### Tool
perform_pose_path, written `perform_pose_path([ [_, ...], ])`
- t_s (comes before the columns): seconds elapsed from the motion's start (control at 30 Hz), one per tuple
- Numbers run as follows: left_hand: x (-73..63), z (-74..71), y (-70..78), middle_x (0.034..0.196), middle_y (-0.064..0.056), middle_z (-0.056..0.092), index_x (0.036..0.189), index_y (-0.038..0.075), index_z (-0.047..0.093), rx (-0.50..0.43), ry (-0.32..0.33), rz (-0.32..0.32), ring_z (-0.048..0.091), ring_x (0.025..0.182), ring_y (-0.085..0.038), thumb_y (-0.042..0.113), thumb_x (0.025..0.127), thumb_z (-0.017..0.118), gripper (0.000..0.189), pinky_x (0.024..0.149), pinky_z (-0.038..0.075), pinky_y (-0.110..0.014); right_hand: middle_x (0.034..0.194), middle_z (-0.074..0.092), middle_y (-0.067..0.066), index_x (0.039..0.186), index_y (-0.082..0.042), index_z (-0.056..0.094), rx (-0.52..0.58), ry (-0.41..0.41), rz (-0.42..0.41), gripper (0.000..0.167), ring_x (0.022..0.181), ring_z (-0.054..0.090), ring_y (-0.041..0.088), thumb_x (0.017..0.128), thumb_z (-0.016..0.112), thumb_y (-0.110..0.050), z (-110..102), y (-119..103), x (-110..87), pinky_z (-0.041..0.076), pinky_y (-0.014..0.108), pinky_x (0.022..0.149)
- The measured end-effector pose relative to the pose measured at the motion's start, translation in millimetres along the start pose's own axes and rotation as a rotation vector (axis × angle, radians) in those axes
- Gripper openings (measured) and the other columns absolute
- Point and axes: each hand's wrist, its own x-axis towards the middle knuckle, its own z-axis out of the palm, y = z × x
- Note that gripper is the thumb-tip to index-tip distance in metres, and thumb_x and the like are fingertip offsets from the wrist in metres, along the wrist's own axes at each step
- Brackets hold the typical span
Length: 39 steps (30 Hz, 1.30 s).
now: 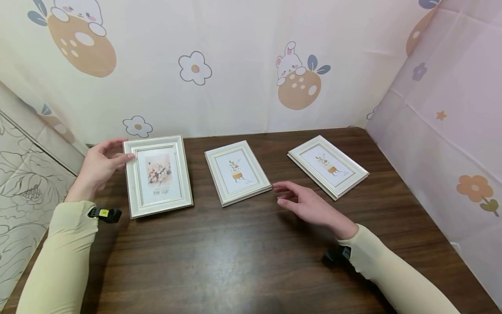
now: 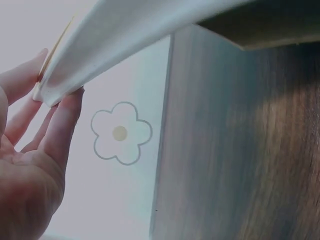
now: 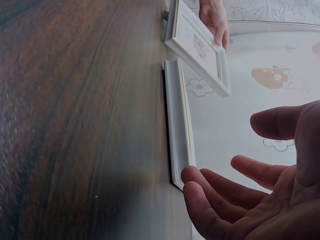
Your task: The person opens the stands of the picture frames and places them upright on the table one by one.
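Observation:
My left hand (image 1: 96, 168) pinches the upper left edge of a cream picture frame (image 1: 158, 176) with a bouquet print. In the left wrist view the edge of this frame (image 2: 110, 45) sits between thumb and fingers. The right wrist view shows it tilted up off the flat. A second, smaller cream frame (image 1: 237, 172) with a potted-plant print lies flat in the middle. My right hand (image 1: 307, 205) hovers at its lower right corner, fingers loosely bent and holding nothing; whether a fingertip (image 3: 192, 175) touches that corner, I cannot tell.
A third cream frame (image 1: 328, 166), also with a plant print, lies flat at the right. All are on a dark wooden table (image 1: 219, 261). A patterned curtain (image 1: 235, 87) hangs along the back edge, with more cloth at both sides.

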Motion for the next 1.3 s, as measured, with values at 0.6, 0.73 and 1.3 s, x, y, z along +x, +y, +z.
perform_pose_path([
  [0.6,-16.5,8.0,33.6,0.098,0.003,0.073,0.122,0.009,0.063,-0.385,0.007,0.159,0.070,0.087,-0.006,-0.008,0.083,0.076,0.045,0.066,0.057,-0.020,0.135,0.059,0.014,0.142,-0.008,0.049,0.010,0.014,-0.003,0.043,0.116,0.061,0.027,0.101,0.059,-0.017,-11,6,8.7,0.052,0.044,0.091],
  [0.73,-19.4,8.8,41.4,0.102,0.001,0.072,0.120,0.007,0.062,-0.417,-0.008,0.191,0.070,0.091,-0.008,-0.011,0.083,0.075,0.043,0.069,0.057,-0.021,0.135,0.059,0.014,0.142,-0.007,0.049,0.008,0.017,0.009,0.044,0.116,0.062,0.027,0.101,0.060,-0.017,-11,10,10.0,0.052,0.044,0.091],
  [1.3,-34.1,14.4,49.5,0.111,-0.007,0.065,0.105,-0.008,0.063,-0.595,-0.029,0.417,0.070,0.094,-0.013,-0.029,0.081,0.062,0.032,0.070,0.057,-0.020,0.132,0.062,0.010,0.141,-0.010,0.052,-0.035,-0.047,-0.019,0.043,0.113,0.063,0.022,0.100,0.061,-0.020,7,3,6.8,0.051,0.047,0.093],
])
